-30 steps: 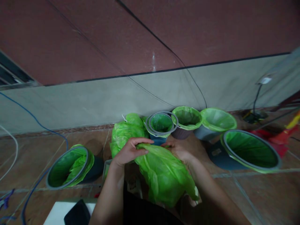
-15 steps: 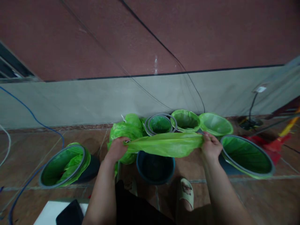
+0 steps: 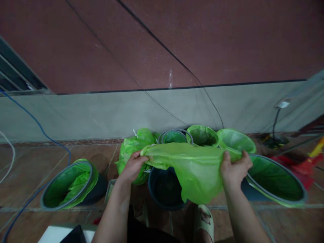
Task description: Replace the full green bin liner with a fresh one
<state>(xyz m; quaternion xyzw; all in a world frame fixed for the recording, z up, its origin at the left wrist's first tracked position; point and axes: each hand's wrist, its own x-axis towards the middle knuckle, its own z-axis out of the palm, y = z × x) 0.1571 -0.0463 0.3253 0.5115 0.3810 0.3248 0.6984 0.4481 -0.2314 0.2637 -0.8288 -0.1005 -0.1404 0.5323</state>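
A thin green plastic bag [image 3: 194, 168] is stretched between my two hands above a dark blue bucket [image 3: 164, 189] on the floor. My left hand [image 3: 133, 165] pinches the bag's left edge. My right hand [image 3: 234, 168] grips its right edge. The bag's body hangs down in front of the bucket's right side and hides part of its rim. The bucket has no liner inside it.
Several bins lined with green bags stand around: one at the left [image 3: 69, 184], a large one at the right [image 3: 275, 182], three along the wall [image 3: 202, 135]. A heap of green bags [image 3: 133, 148] lies behind my left hand. My sandalled foot [image 3: 205, 219] is below.
The bag went from bunched between my hands to pulled out wide, and now its mouth is spread with the body hanging down. The blue bucket has come into view beneath it.
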